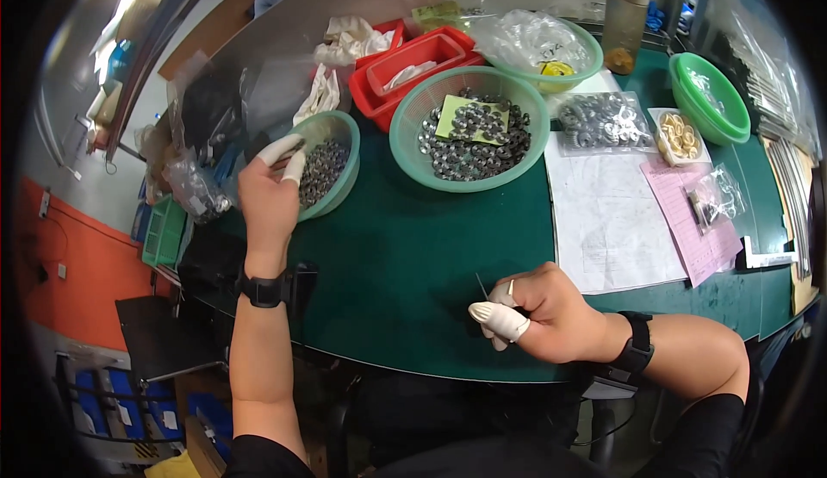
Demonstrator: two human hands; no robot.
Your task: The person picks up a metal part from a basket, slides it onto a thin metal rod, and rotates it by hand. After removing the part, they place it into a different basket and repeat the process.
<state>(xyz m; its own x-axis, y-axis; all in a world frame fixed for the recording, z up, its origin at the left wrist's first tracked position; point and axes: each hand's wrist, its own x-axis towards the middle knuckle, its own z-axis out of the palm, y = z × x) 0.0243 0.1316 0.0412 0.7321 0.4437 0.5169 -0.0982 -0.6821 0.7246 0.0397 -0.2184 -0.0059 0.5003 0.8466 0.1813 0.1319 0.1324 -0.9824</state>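
My left hand [271, 189] is at the left rim of a small green plastic basket [351, 155], its fingertips in white finger cots. Its fingers are drawn together at the basket's edge, and what they hold, if anything, is too small to make out. Many small dark metal parts [321, 168] fill the basket's bottom. Close to the table's front edge, my right hand [543, 314], also wearing white finger cots, is closed in a pinch. From it sticks up a thin, pointed metal piece [481, 286]; the rest of that piece is hidden by the fingers.
A larger green basket [469, 183] holds similar metal parts and a yellow note [446, 118]. Behind are red bins [369, 108] and a basket of plastic bags [594, 52]. To the right lie papers [603, 220], bagged parts [603, 121], gold-coloured rings [678, 136], and a bottle [624, 17].
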